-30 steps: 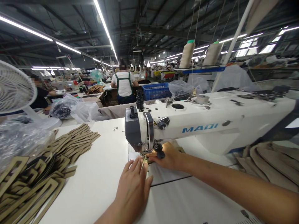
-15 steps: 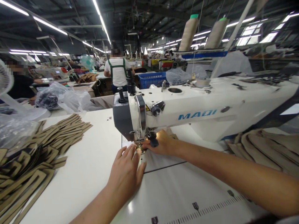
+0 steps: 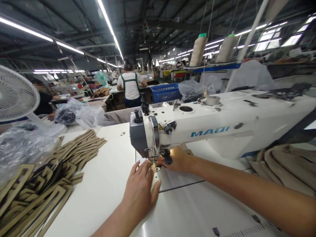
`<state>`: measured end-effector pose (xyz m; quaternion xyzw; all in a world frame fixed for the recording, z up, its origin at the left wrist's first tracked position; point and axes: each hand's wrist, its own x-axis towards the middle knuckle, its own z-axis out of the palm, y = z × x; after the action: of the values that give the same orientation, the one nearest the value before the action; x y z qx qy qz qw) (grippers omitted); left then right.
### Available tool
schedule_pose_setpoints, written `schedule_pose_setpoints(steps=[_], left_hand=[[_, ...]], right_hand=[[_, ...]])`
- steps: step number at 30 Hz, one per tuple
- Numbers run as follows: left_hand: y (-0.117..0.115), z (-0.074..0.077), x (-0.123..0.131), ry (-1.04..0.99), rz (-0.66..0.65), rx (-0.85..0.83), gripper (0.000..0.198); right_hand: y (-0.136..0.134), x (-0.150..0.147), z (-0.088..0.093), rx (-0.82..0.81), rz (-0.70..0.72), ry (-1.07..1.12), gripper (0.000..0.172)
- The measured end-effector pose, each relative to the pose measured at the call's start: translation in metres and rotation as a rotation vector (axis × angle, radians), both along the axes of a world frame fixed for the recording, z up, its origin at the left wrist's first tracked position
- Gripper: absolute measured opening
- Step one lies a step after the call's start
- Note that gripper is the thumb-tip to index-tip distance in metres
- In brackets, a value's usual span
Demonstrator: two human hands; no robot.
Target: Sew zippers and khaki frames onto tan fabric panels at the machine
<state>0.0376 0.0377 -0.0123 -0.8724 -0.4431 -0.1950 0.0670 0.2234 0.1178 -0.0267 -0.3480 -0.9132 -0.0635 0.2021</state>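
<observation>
A white sewing machine (image 3: 209,126) with blue MAQI lettering stands over the work surface, its needle area (image 3: 154,161) lit by a small lamp. My left hand (image 3: 142,184) lies palm down just in front and left of the presser foot, fingers stretched forward, thumb apart. From the right, my right hand (image 3: 179,159) reaches under the machine arm, its fingertips close together at the needle. Part of it is hidden behind a black knob (image 3: 168,157). A small whitish patch (image 3: 142,160) shows beside my left fingertips. Whatever lies under the fingertips is too small to make out.
Tan strips and looped pieces (image 3: 81,148) are heaped on the left, near plastic bags (image 3: 24,144) and a white fan (image 3: 17,93). Folded brown fabric (image 3: 278,161) lies at right. Thread cones (image 3: 198,49) stand above. Ahead, a person (image 3: 129,84) works near a blue basket (image 3: 165,93).
The camera view has shifted, so the scene sits lower and further right, and more of the fan shows. Both hands stay at the needle in nearly the same pose.
</observation>
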Motion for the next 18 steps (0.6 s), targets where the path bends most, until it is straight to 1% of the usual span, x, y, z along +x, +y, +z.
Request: schedule_pose_setpoints(steps=[6, 11, 13, 15, 18], left_hand=[[0.001, -0.002, -0.003, -0.026, -0.035, 0.093, 0.026], [0.011, -0.015, -0.012, 0.024, -0.074, 0.224, 0.030], [0.015, -0.018, -0.017, 0.068, -0.094, 0.262, 0.031], [0.016, -0.018, -0.021, 0.090, -0.111, 0.282, 0.032], [0.012, -0.017, -0.021, 0.051, -0.094, 0.299, 0.029]], right_hand=[[0.000, -0.004, 0.000, 0.016, 0.000, -0.029, 0.018], [-0.006, -0.009, 0.005, 0.010, -0.018, -0.020, 0.015], [-0.007, -0.012, 0.008, 0.001, -0.042, -0.010, 0.014], [-0.008, -0.011, 0.012, -0.022, -0.081, 0.005, 0.014], [-0.008, -0.002, 0.020, -0.081, -0.183, 0.033, 0.016]])
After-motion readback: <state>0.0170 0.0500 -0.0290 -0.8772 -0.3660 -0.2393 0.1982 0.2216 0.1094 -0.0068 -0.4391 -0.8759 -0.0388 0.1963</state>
